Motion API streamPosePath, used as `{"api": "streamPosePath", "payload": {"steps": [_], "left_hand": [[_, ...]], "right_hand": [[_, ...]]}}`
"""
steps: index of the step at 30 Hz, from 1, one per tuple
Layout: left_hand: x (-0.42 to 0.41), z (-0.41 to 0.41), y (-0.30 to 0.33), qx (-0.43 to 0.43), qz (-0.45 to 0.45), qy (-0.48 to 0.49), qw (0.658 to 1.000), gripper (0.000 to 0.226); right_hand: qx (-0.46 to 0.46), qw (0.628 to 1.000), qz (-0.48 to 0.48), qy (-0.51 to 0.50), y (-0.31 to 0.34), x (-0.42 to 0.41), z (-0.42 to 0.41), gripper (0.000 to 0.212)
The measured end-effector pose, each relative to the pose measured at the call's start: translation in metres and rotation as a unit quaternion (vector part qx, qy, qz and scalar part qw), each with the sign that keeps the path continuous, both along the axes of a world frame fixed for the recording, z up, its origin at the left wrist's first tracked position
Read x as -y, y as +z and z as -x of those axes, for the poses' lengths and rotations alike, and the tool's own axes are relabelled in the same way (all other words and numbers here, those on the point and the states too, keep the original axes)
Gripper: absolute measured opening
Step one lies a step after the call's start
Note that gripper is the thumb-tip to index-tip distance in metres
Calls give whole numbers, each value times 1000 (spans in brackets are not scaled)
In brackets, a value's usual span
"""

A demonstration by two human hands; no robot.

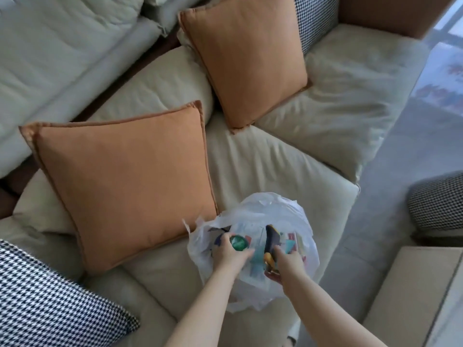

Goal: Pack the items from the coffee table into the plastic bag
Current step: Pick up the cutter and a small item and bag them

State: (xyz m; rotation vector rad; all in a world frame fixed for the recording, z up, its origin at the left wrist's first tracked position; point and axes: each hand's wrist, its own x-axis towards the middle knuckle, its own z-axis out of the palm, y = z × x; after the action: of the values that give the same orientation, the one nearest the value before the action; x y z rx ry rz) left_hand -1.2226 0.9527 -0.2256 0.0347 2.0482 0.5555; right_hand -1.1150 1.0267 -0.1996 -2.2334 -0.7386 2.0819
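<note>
1. While the white plastic bag (253,246) sits open on the front edge of the pale sofa (263,161), both of the person's hands are down inside its mouth.
2. The left hand (229,254) has its fingers curled round a round green thing (239,242), perhaps a lid or a roll; blur keeps me from saying which.
3. Just left of that hand a bit of blue shows inside the bag, too smeared to name.
4. The right hand (285,261) grips a dark navy and yellow object (271,240) that stands roughly upright in the bag, its yellow end nearest the hand.
5. Beneath and between the two hands lie several packed items (290,242), showing teal, red and white patches through the opening; I cannot tell them apart.
6. The bag's thin rim is crumpled and flares up around both wrists, and its far side bulges toward the sofa's edge.
7. A large orange cushion (125,186) leans on the seat just left of the bag, its lower right corner nearly touching the plastic.
8. A second orange cushion (248,61) is propped further back, well apart from the bag.
9. A black-and-white houndstooth pillow (50,301) lies at the near left.
10. To the right, a pale worktop (426,291) stands on the grey floor (400,196).
</note>
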Motion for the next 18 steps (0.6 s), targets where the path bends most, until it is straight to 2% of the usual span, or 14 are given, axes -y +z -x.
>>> {"api": "streamPosePath", "payload": {"steps": [4,5,7,9,11,13,18], "left_hand": [[-3,4,-24,-34,-10,-44,998,89],[-2,4,-25,-45,-18,-50,998,90],[-2,6,-24,-63,-31,-71,995,87],[-2,9,-18,-71,-35,-109,991,82],[-1,10,-10,-69,-28,-145,987,72],[0,7,1,-50,-22,-170,984,59],[-5,-13,27,-30,-31,-264,964,44]], "right_hand": [[-4,997,-73,11,-18,7,7,39],[5,996,-86,22,-21,9,7,53],[37,990,-106,85,-26,10,5,69],[75,974,-126,170,-27,12,0,62],[98,961,-133,220,-21,14,-5,43],[91,959,-144,228,-13,18,-9,32],[66,947,-205,237,14,31,-32,31]]}}
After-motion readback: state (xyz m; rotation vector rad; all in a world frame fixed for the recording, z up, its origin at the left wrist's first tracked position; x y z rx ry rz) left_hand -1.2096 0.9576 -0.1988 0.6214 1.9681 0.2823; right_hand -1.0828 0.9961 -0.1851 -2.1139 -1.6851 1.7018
